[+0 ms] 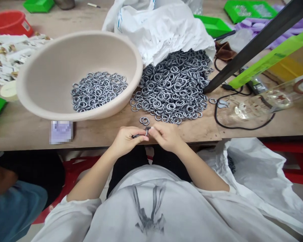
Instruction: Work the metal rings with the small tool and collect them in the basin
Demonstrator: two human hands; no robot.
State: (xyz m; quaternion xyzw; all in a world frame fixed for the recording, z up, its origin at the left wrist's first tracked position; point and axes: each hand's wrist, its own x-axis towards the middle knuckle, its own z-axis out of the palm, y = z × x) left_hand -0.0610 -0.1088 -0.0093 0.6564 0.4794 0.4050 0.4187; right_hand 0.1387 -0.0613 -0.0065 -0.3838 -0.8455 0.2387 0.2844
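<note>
Close together at the table's front edge, both my hands meet over a small grey ring (146, 132). My left hand (127, 138) pinches it between thumb and fingers, and something dark grey shows under those fingers. The fingertips of my right hand (166, 135) are closed at the ring's upper side; what they hold, if anything, is hidden. Just beyond lie a couple of loose rings (144, 121). Behind them a large heap of grey rings (174, 87) spills from a white sack (164, 30). More rings (98, 90) lie inside a big beige basin (50, 64) to the left.
A dark bar (255, 50) and a lime-green strip (270, 58) slant over the right side. Below them a black cable (239, 127) loops on the table. Left are white parts (5, 64) and a red tub (8, 23). A person's blue sleeve (27, 205) is at lower left.
</note>
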